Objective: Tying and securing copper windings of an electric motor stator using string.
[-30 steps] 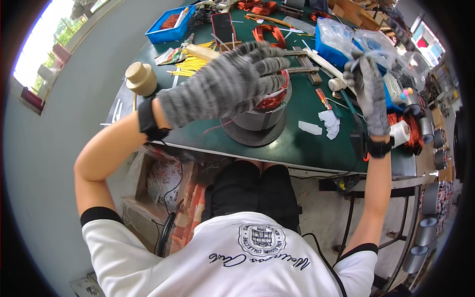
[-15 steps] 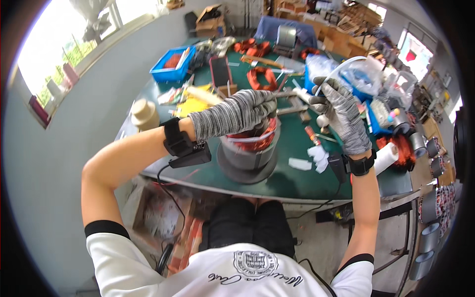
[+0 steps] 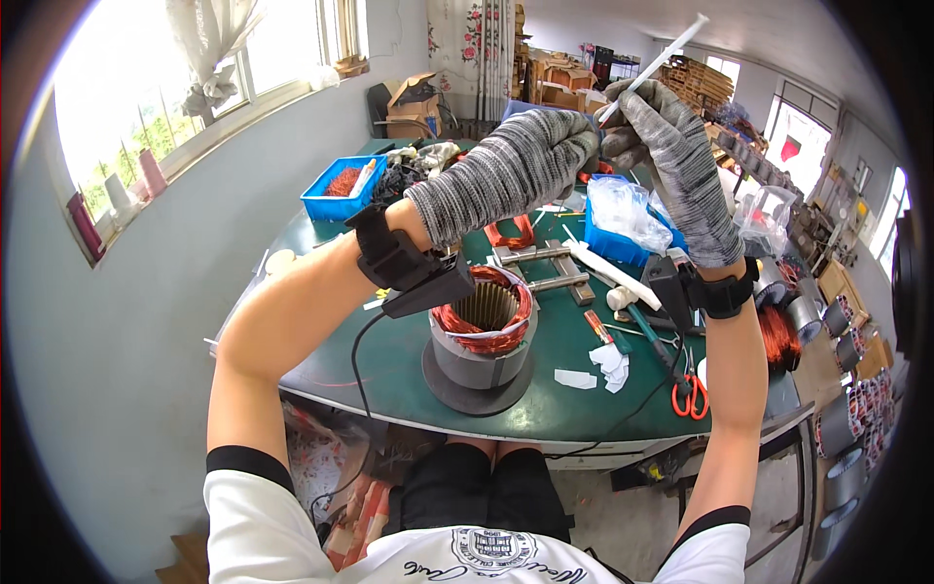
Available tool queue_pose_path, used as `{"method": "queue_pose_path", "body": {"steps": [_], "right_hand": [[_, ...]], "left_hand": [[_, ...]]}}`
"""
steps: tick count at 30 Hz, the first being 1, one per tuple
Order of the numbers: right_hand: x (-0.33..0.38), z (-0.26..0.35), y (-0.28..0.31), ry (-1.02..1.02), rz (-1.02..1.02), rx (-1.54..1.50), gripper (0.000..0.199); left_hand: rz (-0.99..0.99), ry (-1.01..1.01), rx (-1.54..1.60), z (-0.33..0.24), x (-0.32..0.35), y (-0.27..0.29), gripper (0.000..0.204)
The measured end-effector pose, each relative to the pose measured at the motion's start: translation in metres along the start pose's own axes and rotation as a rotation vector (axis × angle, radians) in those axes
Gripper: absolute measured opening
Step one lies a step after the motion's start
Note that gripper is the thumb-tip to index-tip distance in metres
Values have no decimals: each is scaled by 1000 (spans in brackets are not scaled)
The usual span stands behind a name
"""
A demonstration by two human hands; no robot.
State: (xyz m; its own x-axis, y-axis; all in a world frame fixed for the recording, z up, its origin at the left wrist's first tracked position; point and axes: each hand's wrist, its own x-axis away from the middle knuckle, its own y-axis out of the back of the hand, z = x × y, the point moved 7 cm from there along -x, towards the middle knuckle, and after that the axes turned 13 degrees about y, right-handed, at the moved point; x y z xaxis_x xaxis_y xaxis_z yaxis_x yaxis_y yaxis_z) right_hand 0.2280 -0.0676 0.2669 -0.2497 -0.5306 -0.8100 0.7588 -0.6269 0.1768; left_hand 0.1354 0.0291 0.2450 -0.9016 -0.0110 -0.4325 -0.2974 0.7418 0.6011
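My left hand (image 3: 520, 170), in a grey knitted glove, is raised over the table with its fingers closed; what they pinch, if anything, is hidden. Beside it my right hand (image 3: 676, 161), gloved alike, pinches a thin white tube (image 3: 664, 58) that points up and to the right. The tube's lower end comes close to my left fingertips. Below my hands a motor stator (image 3: 477, 368) stands upright on a dark round base (image 3: 443, 389). Red-brown copper wire coils (image 3: 486, 343) ring its top, around a slotted bore.
A metal frame (image 3: 559, 268) lies behind the stator. To the right are a mallet (image 3: 621, 298), white paper pieces (image 3: 611, 365) and red-handled scissors (image 3: 693, 397). Blue bins (image 3: 326, 206) hold coils and plastic bags. The green table (image 3: 389, 355) ends near my lap.
Both hands have risen, the left moving away from the stator toward the right hand. The white tube, bent in an arc before, now looks nearly straight. My view has tilted upward.
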Motion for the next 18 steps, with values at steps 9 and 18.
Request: {"method": "queue_pose_path", "body": {"steps": [9, 18], "right_hand": [[-1, 13, -8, 8, -1, 86, 21], [-3, 14, -10, 12, -13, 65, 20]], "left_hand": [[2, 167, 214, -1, 4, -1, 25], [25, 123, 208, 4, 3, 1, 27]]}}
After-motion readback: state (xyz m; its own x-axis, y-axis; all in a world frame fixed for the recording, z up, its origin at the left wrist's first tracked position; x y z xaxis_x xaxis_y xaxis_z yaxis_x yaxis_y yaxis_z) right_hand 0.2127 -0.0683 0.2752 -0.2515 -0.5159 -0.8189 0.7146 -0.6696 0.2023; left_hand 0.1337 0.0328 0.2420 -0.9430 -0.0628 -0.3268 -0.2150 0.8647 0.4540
